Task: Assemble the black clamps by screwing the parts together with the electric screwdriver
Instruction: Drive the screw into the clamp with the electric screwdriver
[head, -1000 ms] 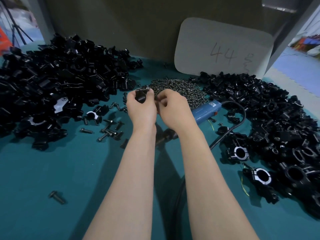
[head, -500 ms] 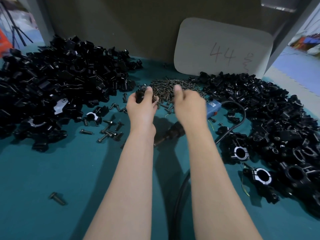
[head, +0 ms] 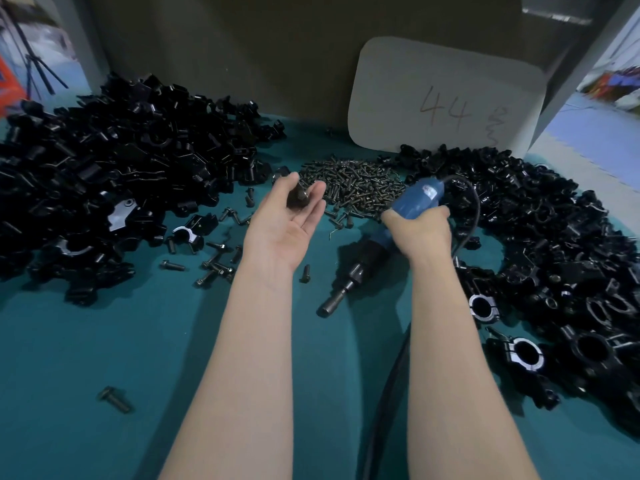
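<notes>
Screw heap [head: 356, 187] lies between left clamp pile [head: 104, 174] and right clamp pile [head: 554, 237] (screwdriver [head: 369, 256] just before it).

Held clamp part [head: 298, 199] — motion-blurred

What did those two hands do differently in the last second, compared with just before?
The right hand left the clamp piece, moved right, and took hold of the electric screwdriver by its blue body. The left hand turned palm up, holding the clamp piece between thumb and fingers. The black part piles, the screw heap and the numbered card stayed put.
</notes>
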Demonstrator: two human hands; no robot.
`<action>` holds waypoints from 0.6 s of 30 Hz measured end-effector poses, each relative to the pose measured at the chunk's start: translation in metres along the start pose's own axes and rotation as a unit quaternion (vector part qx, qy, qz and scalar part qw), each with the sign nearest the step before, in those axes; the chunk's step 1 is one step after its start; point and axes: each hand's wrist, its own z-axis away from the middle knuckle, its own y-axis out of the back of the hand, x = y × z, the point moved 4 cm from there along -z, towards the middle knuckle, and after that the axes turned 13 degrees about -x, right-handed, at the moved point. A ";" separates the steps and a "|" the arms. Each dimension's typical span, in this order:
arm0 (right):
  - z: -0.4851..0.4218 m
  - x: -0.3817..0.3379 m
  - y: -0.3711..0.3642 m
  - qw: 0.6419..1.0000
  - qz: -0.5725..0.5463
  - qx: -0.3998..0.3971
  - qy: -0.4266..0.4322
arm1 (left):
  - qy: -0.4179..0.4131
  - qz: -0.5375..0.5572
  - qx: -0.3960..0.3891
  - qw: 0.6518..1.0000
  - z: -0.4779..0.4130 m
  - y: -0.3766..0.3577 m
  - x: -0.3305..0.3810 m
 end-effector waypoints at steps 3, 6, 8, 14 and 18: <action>0.000 -0.007 0.009 0.991 -0.125 0.014 0.047 | -0.011 0.021 -0.024 0.999 0.001 -0.003 0.001; 0.006 -0.014 0.017 0.954 -0.292 0.016 0.071 | -0.032 0.013 -0.045 0.998 0.002 -0.005 0.001; 0.008 -0.016 0.019 0.903 -0.424 0.000 0.067 | -0.044 0.012 -0.064 0.997 0.002 -0.006 0.002; 0.014 -0.018 0.014 0.752 -0.654 -0.082 0.032 | -0.066 0.048 -0.063 0.995 0.000 -0.005 0.001; 0.017 -0.019 0.011 0.732 -0.676 -0.075 0.023 | -0.112 -0.047 0.028 0.992 -0.004 0.005 0.003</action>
